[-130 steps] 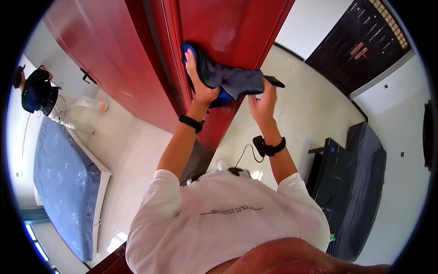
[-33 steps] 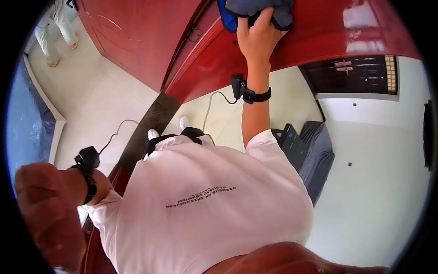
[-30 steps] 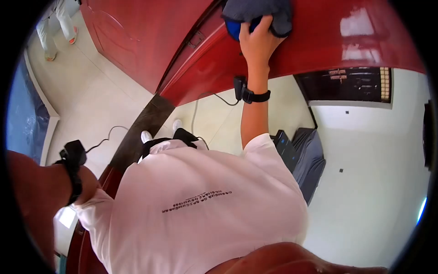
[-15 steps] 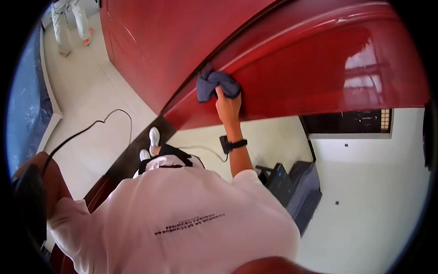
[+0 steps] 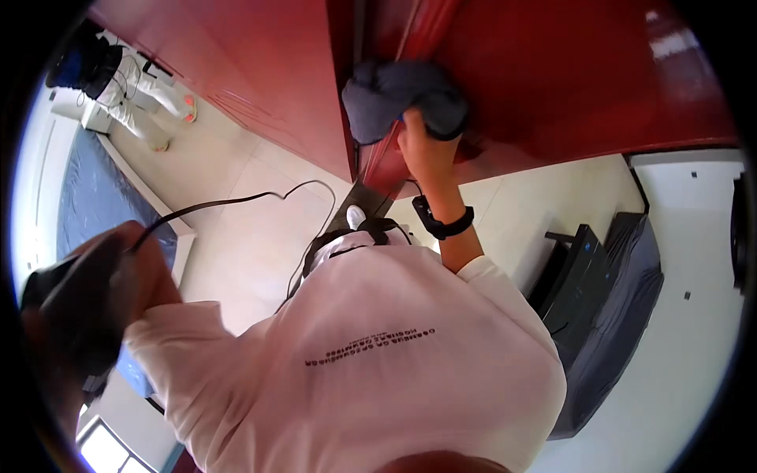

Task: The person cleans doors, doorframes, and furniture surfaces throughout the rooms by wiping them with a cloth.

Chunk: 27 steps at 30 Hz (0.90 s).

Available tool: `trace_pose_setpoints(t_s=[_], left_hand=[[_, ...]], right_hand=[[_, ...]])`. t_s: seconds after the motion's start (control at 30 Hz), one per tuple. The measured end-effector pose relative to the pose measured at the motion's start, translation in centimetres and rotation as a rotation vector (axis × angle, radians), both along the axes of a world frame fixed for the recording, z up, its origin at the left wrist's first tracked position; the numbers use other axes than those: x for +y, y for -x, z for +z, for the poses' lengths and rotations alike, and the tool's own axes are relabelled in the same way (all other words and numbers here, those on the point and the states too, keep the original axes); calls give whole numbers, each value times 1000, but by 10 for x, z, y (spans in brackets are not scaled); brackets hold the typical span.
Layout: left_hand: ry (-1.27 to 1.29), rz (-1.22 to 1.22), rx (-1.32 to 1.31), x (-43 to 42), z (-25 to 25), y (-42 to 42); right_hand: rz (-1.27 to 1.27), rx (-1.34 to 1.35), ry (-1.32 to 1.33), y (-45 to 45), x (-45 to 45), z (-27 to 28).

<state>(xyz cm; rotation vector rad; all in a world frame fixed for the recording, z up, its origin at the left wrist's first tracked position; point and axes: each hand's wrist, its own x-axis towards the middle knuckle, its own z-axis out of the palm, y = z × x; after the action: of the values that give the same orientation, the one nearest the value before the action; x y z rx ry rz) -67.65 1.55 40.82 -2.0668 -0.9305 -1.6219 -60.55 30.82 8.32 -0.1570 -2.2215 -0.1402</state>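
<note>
My right hand is closed on a bunched dark grey cloth. The cloth is pressed against the glossy red wooden panel, across the moulding beside a dark gap. Left of that gap stands another red panel. A black strap device is on my right wrist. My bent left arm is raised close to the camera at the left edge. A blurred dark grey thing covers part of it, and a black cord runs from there. The fingers of my left hand cannot be made out.
Another person in white trousers stands at the upper left. A blue covered surface with a pale edge lies at the left. To my right are a black box-like object and a dark draped item. My white shoe is on a dark floor strip.
My view has shifted, and my right hand with the cloth now appears higher and further right. The cloth is spread wider over the moulding. More of my left arm and the other person shows.
</note>
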Motion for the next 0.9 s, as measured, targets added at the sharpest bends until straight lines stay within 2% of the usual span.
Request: trace_pose_setpoints(t_s=[0.07,0.1,0.13,0.17,0.2,0.23,0.27,0.3,0.33,0.4,0.43,0.47,0.53,0.57,0.63,0.67,0.7,0.73,0.8,0.9], left_hand=[[-199,8,-250,18,-19,8],[-297,21,-524,42,-35,16],[-311,50,-860,71,-59,5],[209,-141,-487,42,-125,67],[362,-58,-662,83,-159,44],[570,39,-370,116,-132,22],[596,95,-245,138,-141,16],[522,178,-218,153,-149,10],[516,154,-220,162,-150,8],[460,200,-346,167,-153,10],[458,187,-342,172,-161,11],[502,187,-373,172,-173,13],[579,201,-379,171,-204,15],[670,173,-400,169,-220,16],[766,145,-427,162,-231,27],[835,118,-357,153,-232,43],[901,97,-295,142,-233,62],[904,93,-416,130,-234,83],[922,150,-351,101,-228,146],[878,369,-408,41,-229,226]], right_hand=[[194,64,691,-6,-7,-27],[-5,-81,310,-3,-2,-5],[-30,-67,315,-7,-8,14],[48,54,779,-11,-13,34],[135,189,1234,-13,-14,55],[108,206,1226,-15,-12,78],[186,181,865,-17,-8,102],[256,140,502,-20,-1,114],[234,137,492,-22,1,118],[47,134,208,-18,-4,120],[114,175,385,-15,3,101],[107,180,378,-13,5,84],[92,182,547,-13,5,50],[88,187,547,-14,8,33],[73,102,201,-21,20,-2],[85,87,210,-25,27,-28],[11,150,603,-27,38,-54],[-70,205,997,-28,44,-67],[56,102,108,-18,50,-2],[-68,268,-31,3,32,42]])
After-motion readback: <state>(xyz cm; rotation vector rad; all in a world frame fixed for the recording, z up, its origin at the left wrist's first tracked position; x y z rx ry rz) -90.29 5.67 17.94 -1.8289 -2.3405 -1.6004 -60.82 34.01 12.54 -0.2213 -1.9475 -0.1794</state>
